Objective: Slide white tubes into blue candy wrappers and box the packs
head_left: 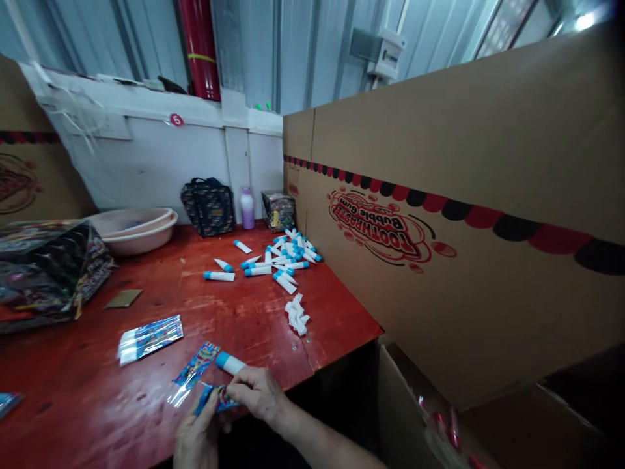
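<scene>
At the table's front edge, my left hand [196, 438] holds a small blue printed plastic wrapper [217, 398] between thumb and fingers. My right hand [261, 394] pinches the same wrapper from the other side. Whether anything is inside it is hidden by my fingers. A white tube with a blue cap [229, 363] lies just beyond my right hand. Flat on the table beyond my left hand is a blue printed clear-ended wrapper [196, 366]. Farther left lies a stack of similar wrappers [151, 339].
Several blue-capped white tubes [286, 254] lie heaped at the back right of the red table [195, 319], near crumpled white pieces [297, 314]. A tall cardboard wall [469, 280] borders the right, above an open carton [403, 397]. Basins [141, 242] and a display box [49, 273] stand left.
</scene>
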Motion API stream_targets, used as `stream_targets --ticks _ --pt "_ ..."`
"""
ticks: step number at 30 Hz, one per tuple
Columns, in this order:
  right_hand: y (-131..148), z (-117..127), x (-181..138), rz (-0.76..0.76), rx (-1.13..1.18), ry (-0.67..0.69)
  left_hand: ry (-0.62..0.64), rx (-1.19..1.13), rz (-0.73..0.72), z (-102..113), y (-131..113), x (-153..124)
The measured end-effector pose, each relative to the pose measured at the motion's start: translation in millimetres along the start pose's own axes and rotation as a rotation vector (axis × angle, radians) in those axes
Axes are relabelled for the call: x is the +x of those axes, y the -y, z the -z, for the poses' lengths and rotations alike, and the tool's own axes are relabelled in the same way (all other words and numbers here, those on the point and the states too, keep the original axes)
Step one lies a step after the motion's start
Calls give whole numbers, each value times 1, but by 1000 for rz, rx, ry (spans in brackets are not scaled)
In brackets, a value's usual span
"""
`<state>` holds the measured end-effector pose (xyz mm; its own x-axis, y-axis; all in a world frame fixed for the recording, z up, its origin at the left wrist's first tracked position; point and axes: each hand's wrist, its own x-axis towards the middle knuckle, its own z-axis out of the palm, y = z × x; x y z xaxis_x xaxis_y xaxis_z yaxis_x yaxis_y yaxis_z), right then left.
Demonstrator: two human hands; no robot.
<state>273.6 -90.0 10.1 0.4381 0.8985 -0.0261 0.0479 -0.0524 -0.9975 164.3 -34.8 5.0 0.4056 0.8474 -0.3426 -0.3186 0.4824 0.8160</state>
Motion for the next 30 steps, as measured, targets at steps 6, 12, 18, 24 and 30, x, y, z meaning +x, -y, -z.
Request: stream_targets --ticks 6,12,18,24,30 --pt "1 7 10 52 -23 34 -52 -124 -5 0 -6 -1" --pt "-1 26 27 277 -454 -92 -101 -273 -73 10 -8 3" --pt "-15 6 26 377 -1115 0 -71 -365 -56 23 -9 8" --pt "-14 5 27 354 -870 0 -99 -444 -41 30 -18 7" --pt "24 9 -3 406 -384 117 -153 -389 -109 30 -18 5"
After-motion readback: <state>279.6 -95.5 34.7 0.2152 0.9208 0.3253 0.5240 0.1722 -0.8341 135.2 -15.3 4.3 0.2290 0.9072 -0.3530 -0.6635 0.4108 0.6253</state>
